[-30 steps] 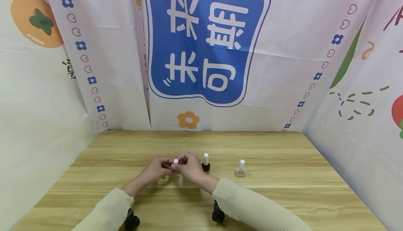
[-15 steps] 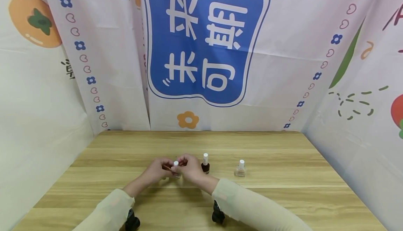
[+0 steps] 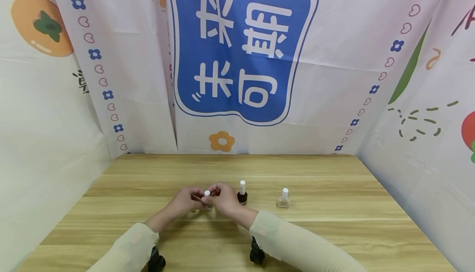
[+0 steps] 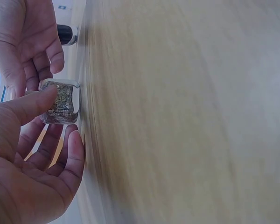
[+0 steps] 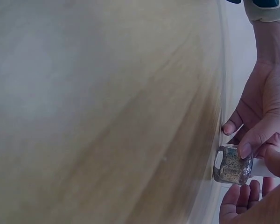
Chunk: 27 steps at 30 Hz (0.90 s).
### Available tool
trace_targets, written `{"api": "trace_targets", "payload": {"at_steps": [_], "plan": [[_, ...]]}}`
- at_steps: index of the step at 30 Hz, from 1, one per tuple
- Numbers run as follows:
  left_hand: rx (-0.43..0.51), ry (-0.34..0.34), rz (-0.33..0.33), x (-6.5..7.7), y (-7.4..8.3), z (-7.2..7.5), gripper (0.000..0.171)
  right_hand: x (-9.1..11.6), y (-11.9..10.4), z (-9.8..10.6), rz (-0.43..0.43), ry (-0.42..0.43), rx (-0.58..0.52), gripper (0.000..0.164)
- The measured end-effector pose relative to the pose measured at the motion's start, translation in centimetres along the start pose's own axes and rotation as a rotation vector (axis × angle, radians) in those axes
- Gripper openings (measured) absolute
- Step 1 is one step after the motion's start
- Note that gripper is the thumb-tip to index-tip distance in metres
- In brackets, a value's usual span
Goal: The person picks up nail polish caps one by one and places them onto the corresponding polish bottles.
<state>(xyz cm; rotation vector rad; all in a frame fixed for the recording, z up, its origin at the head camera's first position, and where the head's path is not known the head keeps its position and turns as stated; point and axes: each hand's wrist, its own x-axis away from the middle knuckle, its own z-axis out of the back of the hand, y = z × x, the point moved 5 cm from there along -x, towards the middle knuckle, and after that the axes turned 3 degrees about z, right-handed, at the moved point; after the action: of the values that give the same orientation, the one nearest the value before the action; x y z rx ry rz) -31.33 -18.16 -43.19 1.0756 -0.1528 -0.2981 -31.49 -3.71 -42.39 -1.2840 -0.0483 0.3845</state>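
Between my two hands is a small clear nail polish bottle [image 4: 63, 103] with glittery contents and a white cap [image 3: 207, 192]. My left hand [image 3: 188, 198] holds the glass body, its thumb pressed on one side. With thumb and fingers, my right hand [image 3: 224, 200] pinches the white cap. In the right wrist view the glitter bottle [image 5: 232, 167] is close to the tabletop; whether its base touches the wood I cannot tell. The fingers partly hide the cap.
A dark nail polish bottle [image 3: 242, 198] with a white cap stands upright just right of my right hand. Farther right stands a clear, pale one [image 3: 283, 200]. The wooden table [image 3: 326, 189] ends at a printed cloth backdrop [image 3: 315, 136].
The glitter bottle and my right fingers have shifted slightly toward me. Both hands keep their hold, and the other two bottles stay in place.
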Motion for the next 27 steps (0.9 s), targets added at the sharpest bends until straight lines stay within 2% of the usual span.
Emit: {"api": "trace_targets", "payload": {"at_steps": [14,21,27], "plan": [[-0.021,-0.014,-0.019,-0.03,-0.01,-0.04,0.015,0.0,0.0,-0.08,-0.002,0.009,-0.013,0.017],[0.008,-0.014,0.018,0.2,0.32,0.16,0.02,0.1,0.0,0.07,-0.016,0.01,-0.026,0.021],[0.03,-0.011,0.036,0.21,0.64,0.93,0.028,0.03,-0.74,0.6,-0.023,-0.014,-0.021,0.026]]}}
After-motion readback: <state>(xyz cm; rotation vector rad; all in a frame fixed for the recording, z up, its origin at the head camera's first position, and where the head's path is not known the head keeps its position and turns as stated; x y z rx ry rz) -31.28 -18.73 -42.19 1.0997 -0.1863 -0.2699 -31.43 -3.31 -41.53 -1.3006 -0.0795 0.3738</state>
